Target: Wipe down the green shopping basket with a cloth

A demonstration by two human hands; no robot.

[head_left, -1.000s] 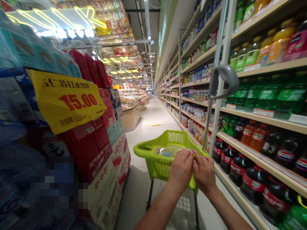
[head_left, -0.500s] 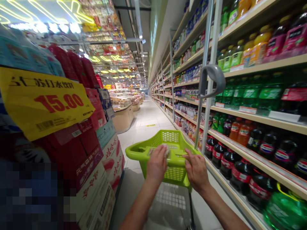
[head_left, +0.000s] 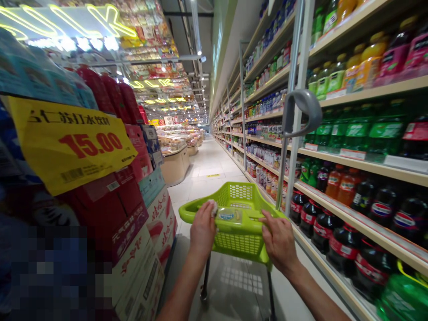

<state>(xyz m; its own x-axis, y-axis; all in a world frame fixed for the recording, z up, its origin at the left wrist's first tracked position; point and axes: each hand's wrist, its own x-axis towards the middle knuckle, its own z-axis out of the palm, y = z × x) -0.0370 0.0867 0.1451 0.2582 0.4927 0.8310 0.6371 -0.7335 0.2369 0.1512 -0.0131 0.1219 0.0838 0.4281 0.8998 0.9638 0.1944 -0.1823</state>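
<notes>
A lime-green shopping cart point(head_left: 239, 243) with a perforated basket stands in front of me. My left hand point(head_left: 203, 225) is closed on a crumpled white wipe point(head_left: 213, 208), pressed against the left part of the cart's handle. A label point(head_left: 229, 216) under a clear cover shows on the handle, just right of that hand. At the handle's right end is my right hand point(head_left: 279, 240), its fingers curled over the bar and the index finger stretched forward. The part of the handle under each hand is hidden.
Drink shelves point(head_left: 364, 160) with several rows of bottles line the right side. A grey hook-shaped handle point(head_left: 302, 113) juts out from a metal pole there. Stacked drink cartons point(head_left: 157, 214) with a yellow price sign point(head_left: 76, 145) stand close on the left. The tiled aisle point(head_left: 205, 162) runs ahead.
My left hand has slid left along the handle with the wipe, uncovering the label. My right hand stays at the right end. The view has shifted slightly.
</notes>
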